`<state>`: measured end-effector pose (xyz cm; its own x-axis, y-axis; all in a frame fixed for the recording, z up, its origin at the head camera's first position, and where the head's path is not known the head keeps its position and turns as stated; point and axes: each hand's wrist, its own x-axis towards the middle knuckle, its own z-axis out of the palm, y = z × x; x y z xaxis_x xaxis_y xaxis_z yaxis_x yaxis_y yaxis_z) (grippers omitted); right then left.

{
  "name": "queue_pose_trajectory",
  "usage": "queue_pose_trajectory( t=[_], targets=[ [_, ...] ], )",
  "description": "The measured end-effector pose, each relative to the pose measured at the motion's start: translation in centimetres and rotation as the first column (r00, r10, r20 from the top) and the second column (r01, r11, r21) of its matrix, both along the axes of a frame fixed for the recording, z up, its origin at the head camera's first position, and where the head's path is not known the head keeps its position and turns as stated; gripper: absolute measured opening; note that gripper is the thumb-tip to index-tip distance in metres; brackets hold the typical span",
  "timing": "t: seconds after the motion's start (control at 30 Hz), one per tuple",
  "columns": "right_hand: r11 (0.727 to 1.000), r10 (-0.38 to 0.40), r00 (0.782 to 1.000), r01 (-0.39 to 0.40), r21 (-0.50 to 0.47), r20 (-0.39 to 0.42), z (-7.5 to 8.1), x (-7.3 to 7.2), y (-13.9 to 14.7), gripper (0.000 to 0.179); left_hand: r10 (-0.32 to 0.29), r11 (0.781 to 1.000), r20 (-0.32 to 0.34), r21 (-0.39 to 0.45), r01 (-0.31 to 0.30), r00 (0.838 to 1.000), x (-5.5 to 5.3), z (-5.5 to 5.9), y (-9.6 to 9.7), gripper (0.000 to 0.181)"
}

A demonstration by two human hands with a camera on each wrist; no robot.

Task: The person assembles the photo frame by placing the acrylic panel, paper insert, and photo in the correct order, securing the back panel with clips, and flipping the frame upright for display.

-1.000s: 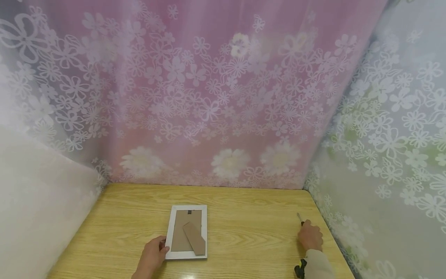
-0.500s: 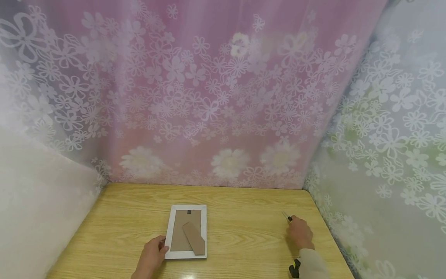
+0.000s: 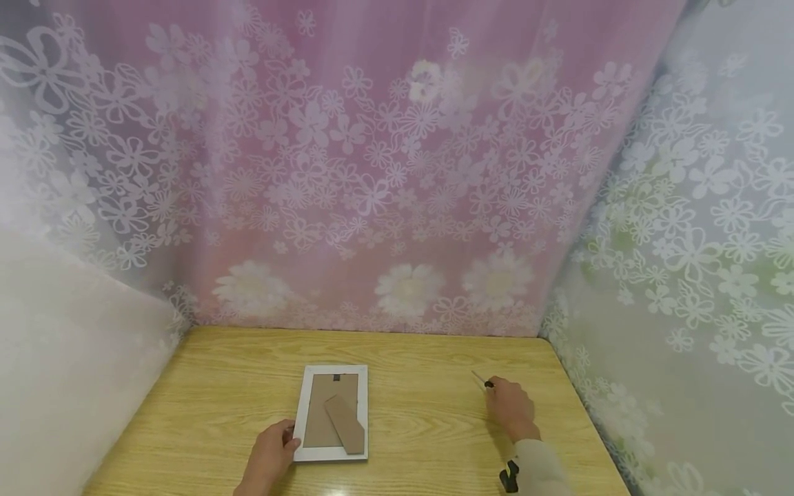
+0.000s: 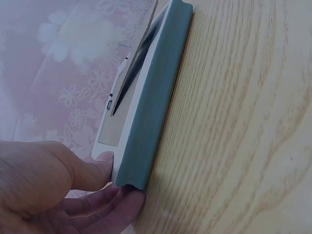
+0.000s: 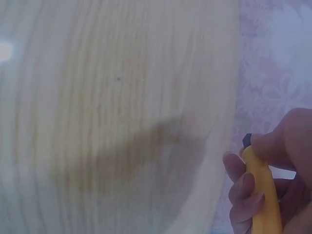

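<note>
A white picture frame [image 3: 362, 399] lies face down on the wooden table, its brown backing board [image 3: 316, 413] and slanted stand leg [image 3: 346, 426] facing up. My left hand [image 3: 268, 455] grips the frame's near left corner. In the left wrist view the thumb presses the white back, while fingers curl under the edge. Over the right part of the table my right hand [image 3: 511, 408] holds a screwdriver [image 3: 478, 377], its thin metal shaft pointing forward and left. The right wrist view shows fingers wrapped around its yellow handle [image 5: 264, 195], with a dark collar near the thumb.
The wood-grain table [image 3: 428, 427] ends at a pink flowered curtain [image 3: 397, 207] behind. Pale flowered sheets hang along its left and right sides, the right one [image 3: 701, 310] close to the table edge. A dark clip-like piece [image 3: 510, 475] sits by the right sleeve.
My right hand has moved left across the table with the screwdriver, towards the frame. The left hand and the picture frame have stayed in place.
</note>
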<state>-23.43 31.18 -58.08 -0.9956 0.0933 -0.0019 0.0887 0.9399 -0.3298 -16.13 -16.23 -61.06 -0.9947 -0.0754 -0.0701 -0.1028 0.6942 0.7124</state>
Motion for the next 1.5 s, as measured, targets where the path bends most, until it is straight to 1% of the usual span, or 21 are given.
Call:
queue_pose_trajectory(
  t=[0.2,0.37,0.63,0.73,0.83,0.93,1.13,1.27,1.5],
  targets=[
    [0.999,0.023,1.0,-0.024,0.043,0.018,0.5,0.0,-1.3,0.027,-0.009,1.0,-0.01,-0.001,0.009,1.0,0.1,0.0,0.0,0.03],
    [0.995,0.071,0.997,-0.073,0.072,0.017,0.9,0.2,-2.4,0.023,-0.016,1.0,-0.019,0.0,0.016,1.0,0.1,0.0,0.0,0.03],
    [0.991,0.115,0.993,-0.114,0.075,-0.013,1.6,0.5,-4.1,0.02,-0.016,1.0,0.0,0.006,0.016,1.0,-0.1,-0.4,-0.2,0.03],
    [0.989,0.132,0.991,-0.131,0.076,-0.013,1.8,0.6,-4.7,0.019,-0.016,1.0,-0.001,0.009,0.016,1.0,-0.1,-0.3,-0.1,0.03],
    [0.987,0.146,0.989,-0.146,0.072,0.004,1.9,0.5,-5.3,0.019,-0.019,1.0,0.001,0.008,0.019,1.0,-0.1,-0.3,-0.1,0.03],
    [0.982,0.175,0.985,-0.175,0.069,0.002,1.9,0.4,-5.9,0.017,-0.013,1.0,0.008,0.008,0.013,1.0,-0.2,-0.2,-0.1,0.03],
    [0.971,0.234,0.972,-0.233,0.041,-0.011,2.3,0.6,-7.1,0.016,-0.021,1.0,-0.017,0.001,0.021,1.0,0.0,-0.2,-0.1,0.028],
    [0.962,0.268,0.963,-0.267,0.05,-0.018,2.7,0.8,-8.0,0.015,-0.025,1.0,-0.022,-0.004,0.025,0.999,0.1,0.0,0.0,0.028],
    [0.949,0.311,0.95,-0.307,0.077,-0.04,2.8,0.5,-9.6,0.014,-0.032,0.999,-0.014,-0.001,0.032,0.999,0.1,0.0,0.0,0.028]
  ],
)
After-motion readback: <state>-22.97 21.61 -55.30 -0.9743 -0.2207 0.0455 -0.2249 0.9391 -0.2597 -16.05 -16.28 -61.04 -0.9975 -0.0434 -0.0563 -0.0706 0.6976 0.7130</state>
